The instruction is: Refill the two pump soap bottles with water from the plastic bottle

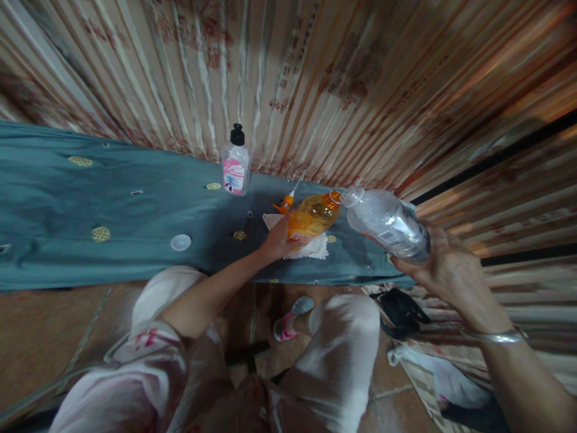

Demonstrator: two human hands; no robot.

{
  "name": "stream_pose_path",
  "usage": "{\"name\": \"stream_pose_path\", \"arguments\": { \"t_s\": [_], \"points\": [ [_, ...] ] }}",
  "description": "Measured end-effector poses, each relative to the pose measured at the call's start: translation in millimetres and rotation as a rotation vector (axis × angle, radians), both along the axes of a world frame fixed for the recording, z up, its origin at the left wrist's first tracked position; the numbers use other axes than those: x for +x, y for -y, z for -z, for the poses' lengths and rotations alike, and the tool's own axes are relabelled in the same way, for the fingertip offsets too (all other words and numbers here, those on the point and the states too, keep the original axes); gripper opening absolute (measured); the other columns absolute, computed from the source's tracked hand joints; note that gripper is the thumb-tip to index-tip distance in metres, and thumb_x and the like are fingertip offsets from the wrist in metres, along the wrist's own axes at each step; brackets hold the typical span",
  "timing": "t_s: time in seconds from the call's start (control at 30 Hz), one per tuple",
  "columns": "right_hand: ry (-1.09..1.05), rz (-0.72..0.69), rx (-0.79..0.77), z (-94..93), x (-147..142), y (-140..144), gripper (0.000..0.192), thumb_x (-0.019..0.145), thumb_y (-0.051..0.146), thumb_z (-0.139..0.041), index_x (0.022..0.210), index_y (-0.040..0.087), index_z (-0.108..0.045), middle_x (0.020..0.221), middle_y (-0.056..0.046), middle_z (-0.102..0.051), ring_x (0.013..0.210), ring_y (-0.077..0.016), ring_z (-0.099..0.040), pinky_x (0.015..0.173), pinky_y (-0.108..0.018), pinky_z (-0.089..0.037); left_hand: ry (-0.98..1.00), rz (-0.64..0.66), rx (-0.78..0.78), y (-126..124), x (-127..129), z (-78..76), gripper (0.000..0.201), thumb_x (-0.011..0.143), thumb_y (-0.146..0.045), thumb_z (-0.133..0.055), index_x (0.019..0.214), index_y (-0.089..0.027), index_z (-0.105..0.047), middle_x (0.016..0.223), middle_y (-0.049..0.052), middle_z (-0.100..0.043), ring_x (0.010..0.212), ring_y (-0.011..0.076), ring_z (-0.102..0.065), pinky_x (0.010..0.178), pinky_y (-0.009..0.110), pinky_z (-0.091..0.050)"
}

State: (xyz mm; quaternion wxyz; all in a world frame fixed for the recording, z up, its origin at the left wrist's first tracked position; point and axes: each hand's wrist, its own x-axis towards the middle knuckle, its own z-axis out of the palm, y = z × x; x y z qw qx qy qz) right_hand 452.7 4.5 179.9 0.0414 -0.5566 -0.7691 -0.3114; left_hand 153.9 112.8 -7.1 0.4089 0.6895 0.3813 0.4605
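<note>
The left hand point(278, 238) is wrapped round the orange bottle point(312, 219) over one white cloth point(319, 248), the right hand point(444, 261) round the clear bottle point(387, 221), necks close; it looks like pouring (the next move needs steady hands); three bottles with the pink-label bottle point(235, 171), one pump point(285, 204), one lid point(181, 242)

Upper and lower limbs viewed from above. The left forearm point(220, 293) rises obliquely from a bent elbow point(177, 317), running inward to the left hand point(277, 239), which is curled in a grasp. The right forearm point(525, 370) enters from the lower right and slants inward to the right wrist point(489, 319). The right hand point(448, 264) is likewise flexed in a grasp, its back turned toward the viewer. The two hands lie well apart, facing each other. Below, both knees are bent and spread, with one foot point(293, 322) visible between them.
</note>
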Motion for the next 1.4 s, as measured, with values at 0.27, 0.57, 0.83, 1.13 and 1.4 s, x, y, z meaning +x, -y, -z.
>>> {"name": "stream_pose_path", "arguments": {
  "t_s": [0.27,0.57,0.83,1.13,1.4],
  "points": [
    [0.008,-0.031,-0.002,-0.6,1,-1,0.083,0.091,0.071,-0.038,0.13,0.0,-0.055,0.096,-0.022,-0.072,0.082,-0.0352,-0.071,0.071,-0.042,-0.058,0.019,0.015,0.015,-1,1,4.1,0.074,0.07,-0.042,-0.087,0.13,-0.019,-0.051,0.127,0.013,-0.069,0.12,0.0322,-0.066,0.107,0.049,-0.05],
    [0.026,-0.062,0.014,-2.1,-1,0,0.082,0.093,0.069,-0.037,0.13,-0.001,-0.055,0.095,-0.022,-0.072,0.079,-0.0342,-0.071,0.07,-0.041,-0.057,-0.001,0.009,0.062,0,-1,5.3,0.071,0.073,-0.042,-0.086,0.132,-0.019,-0.053,0.128,0.012,-0.068,0.121,0.0314,-0.065,0.108,0.048,-0.05],
    [0.017,-0.041,0.009,-0.8,0,-1,0.078,0.091,0.068,-0.042,0.129,0.001,-0.056,0.094,-0.021,-0.073,0.076,-0.0323,-0.071,0.066,-0.04,-0.056,0.001,0.008,0.082,-1,0,5.6,0.072,0.072,-0.042,-0.085,0.132,-0.019,-0.052,0.129,0.012,-0.069,0.12,0.0332,-0.065,0.107,0.051,-0.051],
    [0.016,-0.037,0.041,-2.1,-3,1,0.074,0.091,0.064,-0.045,0.13,0.003,-0.056,0.095,-0.021,-0.073,0.08,-0.0333,-0.071,0.067,-0.04,-0.056,-0.003,0.033,0.06,-1,0,2.2,0.068,0.073,-0.045,-0.084,0.128,-0.018,-0.054,0.13,0.014,-0.067,0.124,0.0338,-0.063,0.111,0.05,-0.048],
    [-0.004,-0.004,0.017,-1.9,-3,1,0.073,0.089,0.064,-0.046,0.128,0.004,-0.057,0.093,-0.019,-0.072,0.077,-0.0326,-0.07,0.065,-0.039,-0.055,0.019,0.027,0.015,2,-1,-6.0,0.067,0.073,-0.044,-0.084,0.127,-0.019,-0.054,0.127,0.012,-0.069,0.121,0.033,-0.065,0.11,0.05,-0.05]
  ]
}}
